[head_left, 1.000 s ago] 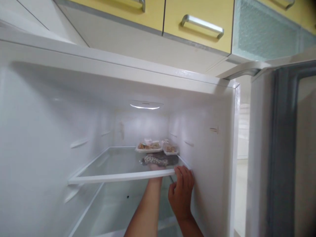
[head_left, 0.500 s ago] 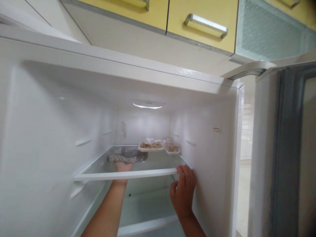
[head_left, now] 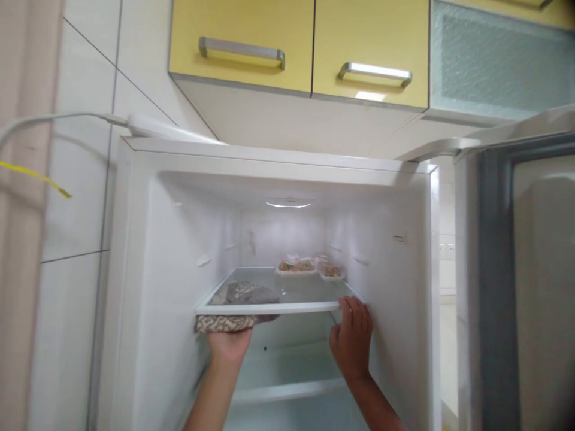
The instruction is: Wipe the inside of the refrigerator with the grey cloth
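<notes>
My left hand (head_left: 231,345) is closed on a grey patterned cloth (head_left: 222,324) just under the front edge of the glass fridge shelf (head_left: 274,309). More of the cloth shows through the glass behind the white edge strip. It lies against or close beneath the underside, and the fingers are hidden by it. At the right end of the same strip, my right hand (head_left: 353,335) has its fingers hooked over the edge, gripping the shelf by the side wall.
Two packs of food, a wider tray (head_left: 296,266) and a smaller clear box (head_left: 331,270), stand at the back of the shelf. A lower shelf (head_left: 287,390) lies beneath. The fridge door (head_left: 498,269) stands open at right; yellow cabinets (head_left: 242,36) hang above.
My left hand has drawn the cloth forward from deeper under the shelf to its front edge. My right hand keeps its hold. The camera view has shifted back, showing more wall at left.
</notes>
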Action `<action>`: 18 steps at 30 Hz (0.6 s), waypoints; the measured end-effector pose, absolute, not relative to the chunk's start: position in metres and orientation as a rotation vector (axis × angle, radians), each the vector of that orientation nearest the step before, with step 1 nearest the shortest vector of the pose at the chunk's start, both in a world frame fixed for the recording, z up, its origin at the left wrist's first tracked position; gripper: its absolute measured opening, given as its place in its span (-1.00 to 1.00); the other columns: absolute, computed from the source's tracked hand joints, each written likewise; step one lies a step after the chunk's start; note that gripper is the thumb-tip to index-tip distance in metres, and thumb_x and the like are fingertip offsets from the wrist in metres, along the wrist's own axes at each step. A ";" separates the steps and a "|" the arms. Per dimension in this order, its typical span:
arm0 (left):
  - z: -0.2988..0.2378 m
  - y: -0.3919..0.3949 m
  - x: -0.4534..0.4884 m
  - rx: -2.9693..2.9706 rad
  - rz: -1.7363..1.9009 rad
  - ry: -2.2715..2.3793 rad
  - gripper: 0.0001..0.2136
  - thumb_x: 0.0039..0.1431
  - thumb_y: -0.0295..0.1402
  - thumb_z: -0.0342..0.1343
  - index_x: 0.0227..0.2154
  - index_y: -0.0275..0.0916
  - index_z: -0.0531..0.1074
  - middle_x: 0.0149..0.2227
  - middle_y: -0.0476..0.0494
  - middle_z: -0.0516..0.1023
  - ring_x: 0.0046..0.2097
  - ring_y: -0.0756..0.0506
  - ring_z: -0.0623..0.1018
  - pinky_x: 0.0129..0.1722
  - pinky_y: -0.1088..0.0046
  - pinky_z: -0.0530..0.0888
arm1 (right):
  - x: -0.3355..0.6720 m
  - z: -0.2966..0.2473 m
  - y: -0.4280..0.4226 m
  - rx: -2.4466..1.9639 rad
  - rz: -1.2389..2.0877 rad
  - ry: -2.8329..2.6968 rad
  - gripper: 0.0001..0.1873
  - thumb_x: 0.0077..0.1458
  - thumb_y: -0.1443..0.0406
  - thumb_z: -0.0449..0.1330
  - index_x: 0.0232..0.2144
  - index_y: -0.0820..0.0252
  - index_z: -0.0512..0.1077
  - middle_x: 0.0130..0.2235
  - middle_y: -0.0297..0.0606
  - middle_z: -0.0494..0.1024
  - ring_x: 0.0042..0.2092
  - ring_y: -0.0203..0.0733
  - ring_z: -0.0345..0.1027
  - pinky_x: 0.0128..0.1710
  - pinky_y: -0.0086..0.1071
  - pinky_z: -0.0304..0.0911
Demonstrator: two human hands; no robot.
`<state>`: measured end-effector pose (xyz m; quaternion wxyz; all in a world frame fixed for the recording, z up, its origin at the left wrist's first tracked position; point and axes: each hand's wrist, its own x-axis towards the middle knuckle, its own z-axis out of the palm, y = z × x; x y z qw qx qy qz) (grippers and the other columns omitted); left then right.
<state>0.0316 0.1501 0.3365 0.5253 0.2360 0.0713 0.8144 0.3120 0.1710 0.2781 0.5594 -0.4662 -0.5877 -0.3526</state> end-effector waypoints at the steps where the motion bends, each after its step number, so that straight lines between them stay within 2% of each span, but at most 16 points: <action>1: 0.331 0.141 0.034 0.544 1.928 0.183 -0.59 0.32 -0.16 -0.16 0.02 -0.03 0.55 0.06 -0.16 0.65 0.20 -0.24 0.53 0.20 -0.10 0.44 | 0.312 0.278 0.170 -1.103 -0.824 -1.389 -0.39 0.01 0.52 0.04 0.16 0.28 0.23 0.13 0.04 0.38 0.27 0.10 0.12 0.26 0.18 0.15; 5: 0.316 0.108 0.048 0.633 1.824 0.146 -0.57 0.34 -0.09 -0.18 0.05 0.05 0.53 0.09 -0.13 0.64 0.24 -0.25 0.49 0.27 -0.16 0.35 | 0.314 0.279 0.165 -1.105 -0.823 -1.435 -0.35 -0.01 0.52 0.06 0.18 0.27 0.21 0.14 0.05 0.39 0.26 0.11 0.15 0.26 0.18 0.18; 9: 0.306 0.077 0.056 0.766 1.730 0.082 -0.57 0.30 -0.04 -0.12 0.08 0.08 0.51 0.13 -0.14 0.61 0.28 -0.30 0.45 0.30 -0.24 0.28 | 0.319 0.278 0.160 -1.097 -0.868 -1.493 -0.34 -0.02 0.56 0.06 0.18 0.29 0.24 0.17 0.05 0.39 0.28 0.10 0.16 0.28 0.13 0.19; 13: 0.279 0.050 0.054 0.786 1.724 0.225 -0.51 0.19 0.13 -0.07 0.08 0.18 0.51 0.15 -0.10 0.60 0.32 -0.35 0.41 0.29 -0.29 0.28 | 0.323 0.280 0.157 -1.065 -0.818 -1.508 -0.33 -0.03 0.58 0.04 0.19 0.30 0.27 0.20 0.05 0.39 0.31 0.10 0.15 0.29 0.11 0.21; 18: 0.265 0.028 0.057 0.866 1.711 0.274 -0.40 0.09 0.30 -0.13 0.07 0.24 0.50 0.14 -0.09 0.60 0.33 -0.39 0.38 0.30 -0.33 0.25 | 0.304 0.291 0.131 -1.029 -0.566 -1.467 -0.50 0.15 0.43 0.08 0.15 0.28 0.35 0.21 0.08 0.42 0.31 0.14 0.21 0.25 0.14 0.27</action>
